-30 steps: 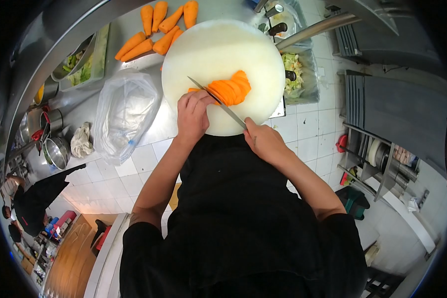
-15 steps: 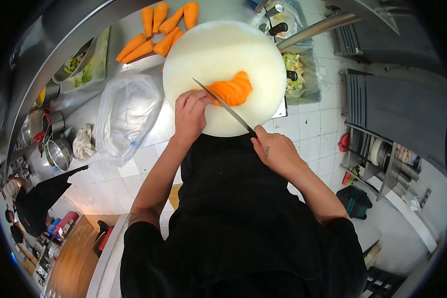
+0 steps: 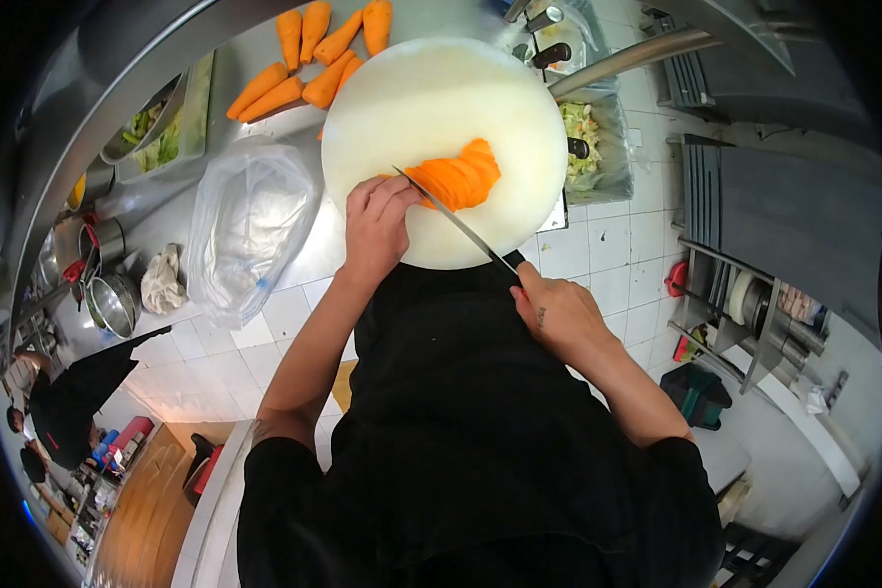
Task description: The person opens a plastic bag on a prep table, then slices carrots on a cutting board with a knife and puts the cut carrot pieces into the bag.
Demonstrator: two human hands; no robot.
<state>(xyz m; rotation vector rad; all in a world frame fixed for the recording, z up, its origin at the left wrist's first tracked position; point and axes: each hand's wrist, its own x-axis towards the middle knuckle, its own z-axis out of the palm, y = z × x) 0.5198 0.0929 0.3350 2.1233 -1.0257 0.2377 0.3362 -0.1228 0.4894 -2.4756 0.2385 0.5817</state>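
Observation:
On the round white cutting board (image 3: 441,93) lies a carrot (image 3: 465,179) cut into thin, overlapping slices. My left hand (image 3: 375,218) has its fingers curled over the carrot's left end, which they mostly cover. Wrapped around the handle of a kitchen knife (image 3: 461,225), my right hand (image 3: 562,312) is at the board's lower right edge. The blade slants up and left across the carrot, close beside my left fingertips. Several whole peeled carrots (image 3: 317,34) rest on the metal counter beyond the board.
A clear plastic bag (image 3: 250,225) and a crumpled cloth (image 3: 164,281) lie on the left, near a metal bowl (image 3: 115,304). A lined bin with vegetable scraps (image 3: 580,147) stands right of the board. Another person (image 3: 69,407) in dark clothes is at far left.
My right hand has drawn the knife back, down and to the right, so its tip sits nearer my left fingers. My left hand stays in about the same place.

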